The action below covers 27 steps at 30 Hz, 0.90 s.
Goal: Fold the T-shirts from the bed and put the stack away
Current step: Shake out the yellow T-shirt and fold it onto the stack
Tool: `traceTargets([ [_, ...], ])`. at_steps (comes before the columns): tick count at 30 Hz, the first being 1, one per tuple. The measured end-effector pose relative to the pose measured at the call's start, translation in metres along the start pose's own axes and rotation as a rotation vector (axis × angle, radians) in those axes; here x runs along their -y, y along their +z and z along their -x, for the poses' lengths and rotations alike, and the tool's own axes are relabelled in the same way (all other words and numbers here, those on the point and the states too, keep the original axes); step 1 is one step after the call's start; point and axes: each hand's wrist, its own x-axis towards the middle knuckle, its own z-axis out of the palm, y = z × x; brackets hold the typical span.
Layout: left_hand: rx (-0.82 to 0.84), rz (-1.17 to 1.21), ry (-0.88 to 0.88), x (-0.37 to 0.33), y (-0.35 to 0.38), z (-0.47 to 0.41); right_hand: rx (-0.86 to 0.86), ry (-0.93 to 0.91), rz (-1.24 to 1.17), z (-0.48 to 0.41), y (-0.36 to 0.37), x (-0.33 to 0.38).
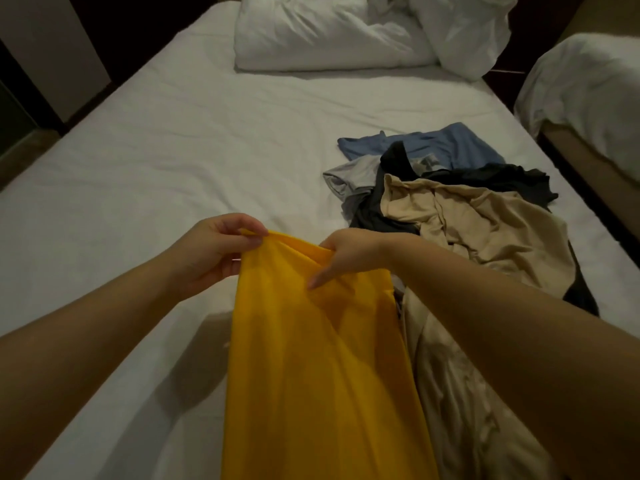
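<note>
Bed [173, 150] with a creased white sheet; pillows [329, 36] at 12 o'clock, second bed [588, 81] at 2 o'clock. Left hand [214, 247] and right hand [346, 254] each pinch the top edge of the yellow T-shirt [311, 358], which hangs toward 6 o'clock. Unfolded T-shirt pile [485, 230] lies at 3 o'clock.

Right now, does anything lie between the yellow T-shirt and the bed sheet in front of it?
Nothing visible does. Left hand and right hand hold the yellow T-shirt above the sheet; the pile lies to its right.

Dim room, white pillows [329, 36], second bed [588, 81] at right
</note>
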Motion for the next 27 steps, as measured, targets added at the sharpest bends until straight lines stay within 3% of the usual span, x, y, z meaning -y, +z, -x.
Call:
traceTargets([
  [5, -0.104, 0.127, -0.027, 0.005, -0.013, 0.006, -0.034, 0.175, 0.324, 0.008, -0.007, -0.041],
  [7, -0.132, 0.133, -0.044, 0.01, -0.019, 0.007, -0.065, 0.153, 0.275, 0.012, -0.007, -0.046],
  [11, -0.207, 0.052, -0.098, 0.016, -0.025, 0.009, -0.082, 0.107, -0.094, 0.021, -0.023, -0.048],
  [20, -0.413, -0.171, -0.226, 0.044, -0.013, -0.01, -0.128, 0.112, -0.039, 0.026, -0.033, -0.077],
  [23, -0.39, -0.313, -0.246, 0.055, -0.004, -0.012, -0.116, 0.086, 0.01, 0.023, -0.029, -0.08],
  [27, -0.321, -0.298, -0.299, 0.052, -0.002, -0.014, -0.144, 0.012, 0.015, 0.025, -0.031, -0.075],
])
